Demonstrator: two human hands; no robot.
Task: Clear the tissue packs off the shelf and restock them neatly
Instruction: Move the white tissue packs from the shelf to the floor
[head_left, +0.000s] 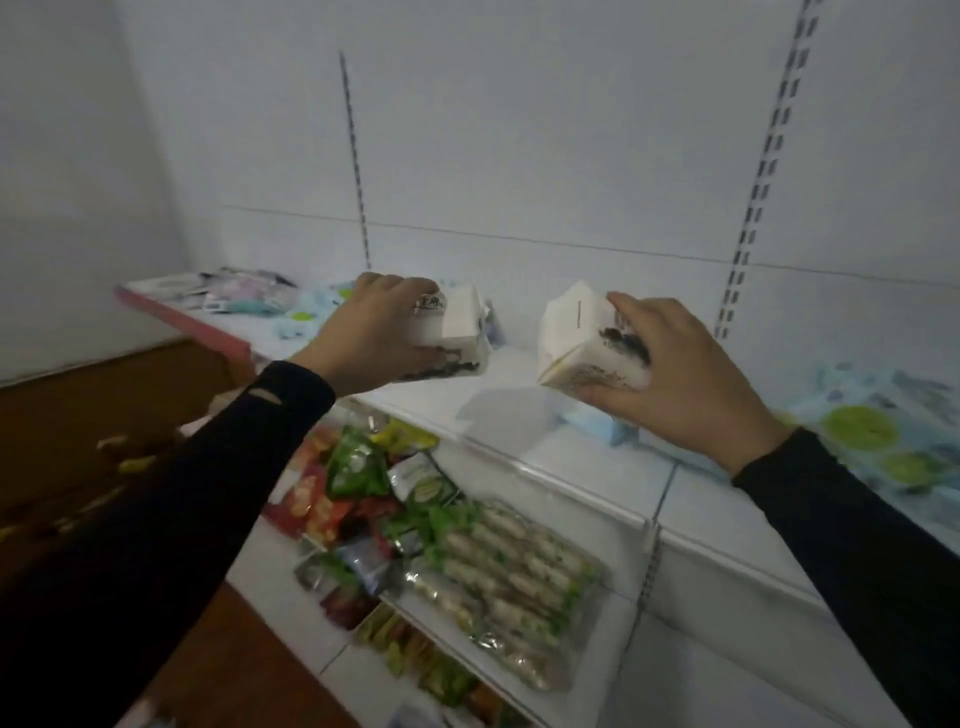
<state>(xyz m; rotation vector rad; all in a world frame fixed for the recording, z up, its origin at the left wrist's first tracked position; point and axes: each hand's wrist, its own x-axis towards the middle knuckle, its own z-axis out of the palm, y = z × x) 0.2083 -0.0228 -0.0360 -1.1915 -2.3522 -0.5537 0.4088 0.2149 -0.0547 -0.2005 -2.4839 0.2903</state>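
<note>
The upper shelf (519, 374) carries mixed stock: small packets at its far left end (244, 296), a light blue pack (597, 423) lying flat under your right hand, and a pale wrapper printed with green circles (872, 431) at the right edge. The lower shelf (587, 675) holds snack bags (358, 467) — green, red and yellow — beside a clear multipack of wrapped sticks (514, 577).

You hold two tissue packs, both above the middle of the upper shelf and apart from each other. The left tissue pack (457, 332) is a white block with dark ink-style printing along its lower face; it sits roughly level. The right tissue pack (587, 343) is white with a yellowish lower edge and similar dark print, tilted with its top corner toward the back panel.

Your left hand (374, 332) wraps its pack from the side, fingers over the top, thumb beneath. Your right hand (675, 374) clamps its pack likewise — fingers on top, thumb under. Both sleeves are black.
</note>
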